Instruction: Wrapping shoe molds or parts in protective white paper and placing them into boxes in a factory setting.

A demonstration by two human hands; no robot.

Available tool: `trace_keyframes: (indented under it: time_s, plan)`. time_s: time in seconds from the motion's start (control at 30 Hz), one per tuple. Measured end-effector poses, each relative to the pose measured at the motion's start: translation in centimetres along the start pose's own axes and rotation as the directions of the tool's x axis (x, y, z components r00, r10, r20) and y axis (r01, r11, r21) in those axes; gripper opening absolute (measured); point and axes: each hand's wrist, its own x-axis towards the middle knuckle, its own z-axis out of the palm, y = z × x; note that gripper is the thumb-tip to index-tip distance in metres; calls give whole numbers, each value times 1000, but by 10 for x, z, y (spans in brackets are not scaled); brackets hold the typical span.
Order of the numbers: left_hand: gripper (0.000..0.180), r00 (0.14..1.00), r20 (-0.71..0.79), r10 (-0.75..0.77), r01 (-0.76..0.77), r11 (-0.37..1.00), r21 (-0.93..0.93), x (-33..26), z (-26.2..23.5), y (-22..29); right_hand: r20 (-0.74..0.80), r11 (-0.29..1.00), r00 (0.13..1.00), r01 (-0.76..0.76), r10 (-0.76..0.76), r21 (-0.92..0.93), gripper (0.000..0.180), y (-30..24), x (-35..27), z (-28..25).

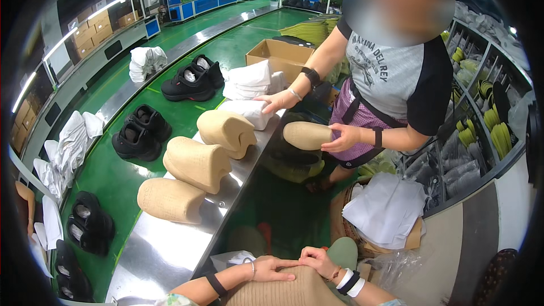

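Note:
A tan, ribbed stack of sole-shaped pieces (283, 290) lies low in front of me, cut off by the lower edge. My left hand (273, 268) rests along its top with the fingers stretched out. Beside it my right hand (318, 263) is closed in a pinch at the stack's far edge, meeting the left fingertips. Whatever the pinch holds is too small to see. Ahead on the metal ledge stand three similar bundles: a near tan bundle (171, 200), a middle tan bundle (196, 164) and a far tan bundle (226, 133).
Across from me a co-worker (377, 68) holds a tan sole-shaped piece (307, 135) and touches white paper (249, 112). Black shoes (139, 133) stand on the green conveyor belt (170, 114). A cardboard box (277, 56) is behind; white sheets (385, 207) and shelves (481, 119) are right.

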Motion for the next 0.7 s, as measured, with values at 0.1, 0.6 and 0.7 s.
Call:
trace_keyframes:
  time_s: [0.1,0.6,0.7]
  plan:
    - [57,1000,16,9,-8,999,-54,-2,-1,4,3,998,999,53,-52,-37,18,-1,-15,-18]
    - [57,990,-41,134,-140,944,-299,29,1,-30,-671,909,634,387,-386,-157,14,-111,-87,-122]
    - [62,989,-51,136,-145,953,-266,35,8,-32,-294,762,717,643,-632,-69,32,-254,-51,-53]
